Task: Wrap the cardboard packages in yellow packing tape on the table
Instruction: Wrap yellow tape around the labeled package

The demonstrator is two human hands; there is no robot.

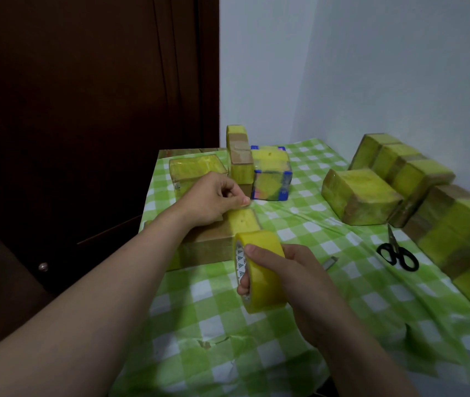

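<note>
Gripping the tape roll (261,270), right hand (294,279) tapes the package (211,247).

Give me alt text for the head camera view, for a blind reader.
A right hand grips a yellow tape roll while the left hand pinches the tape strip on a cardboard package. Scissors and taped packages lie around on a green checked tablecloth.

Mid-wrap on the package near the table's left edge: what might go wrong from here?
1. The tape strip is anchored only where the left hand pinches it on the package; a hard pull by the right hand on the roll may peel or skew it.
2. The scissors lie off to the right, so cutting likely means letting go of something.
</note>
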